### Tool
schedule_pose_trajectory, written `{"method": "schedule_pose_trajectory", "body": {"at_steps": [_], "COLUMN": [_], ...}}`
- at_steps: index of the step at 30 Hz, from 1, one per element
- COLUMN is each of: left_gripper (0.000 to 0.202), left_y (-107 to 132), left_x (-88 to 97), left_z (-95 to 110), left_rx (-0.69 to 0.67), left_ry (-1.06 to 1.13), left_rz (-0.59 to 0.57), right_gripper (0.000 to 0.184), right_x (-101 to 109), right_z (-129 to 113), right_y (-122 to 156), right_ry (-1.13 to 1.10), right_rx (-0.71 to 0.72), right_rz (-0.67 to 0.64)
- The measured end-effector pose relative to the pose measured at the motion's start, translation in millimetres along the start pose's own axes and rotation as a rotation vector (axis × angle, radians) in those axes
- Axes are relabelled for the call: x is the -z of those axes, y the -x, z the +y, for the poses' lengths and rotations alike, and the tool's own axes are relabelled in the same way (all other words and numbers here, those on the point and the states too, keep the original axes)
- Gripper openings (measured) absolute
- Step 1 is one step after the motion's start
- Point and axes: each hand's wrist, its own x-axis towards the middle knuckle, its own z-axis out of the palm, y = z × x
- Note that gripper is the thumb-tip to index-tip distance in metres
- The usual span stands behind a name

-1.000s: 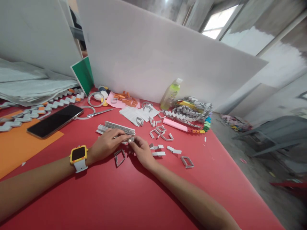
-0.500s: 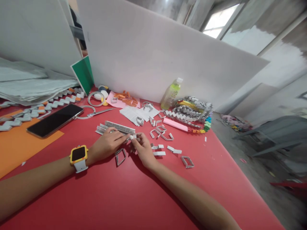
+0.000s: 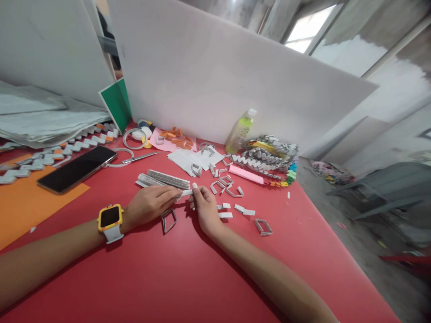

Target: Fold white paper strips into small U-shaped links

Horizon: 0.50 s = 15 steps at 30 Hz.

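Head view looks down on a folded paper strip (image 3: 186, 192) pinched between both hands just above the red table (image 3: 188, 278). One end sits in the left hand (image 3: 151, 202), whose fingers close around it, while the right hand (image 3: 204, 205) grips the other end between thumb and fingertips. A yellow watch (image 3: 110, 216) is on the left wrist. Just in front of the strip lies a bundle of grey paper strips (image 3: 164, 179). A folded paper loop (image 3: 168, 220) rests just below the strip, between the two wrists. Small bent paper pieces (image 3: 227, 188) are scattered to the right of the strip. Farther from the strip, a black phone (image 3: 78, 169) lies to the left on orange paper (image 3: 23, 204), and a green bottle (image 3: 239, 133) stands beyond, near the white board (image 3: 215, 85).
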Motion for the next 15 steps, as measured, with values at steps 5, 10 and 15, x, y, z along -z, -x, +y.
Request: {"method": "schedule_pose_trajectory", "body": {"at_steps": [5,10,15], "left_gripper": [0.026,0.024,0.023], "left_y": [1.0,-1.7,-3.2], "left_x": [3.3,3.8,2.5], "left_z": [0.3,1.8,3.1], "left_rx": [0.033,0.028,0.113], "left_ry": [-0.001,-0.001,0.000], "left_rz": [-0.011,0.008,0.009], "right_gripper": [0.043,0.036,0.033], "right_x": [0.5,0.8,1.2], "right_z": [-2.0,-4.5,-3.1], "right_y": [-1.4,1.4,1.0], "right_ry": [-0.033,-0.038,-0.068], "right_rx": [0.001,0.045,0.022], "right_rz": [-0.011,-0.014,-0.024]}}
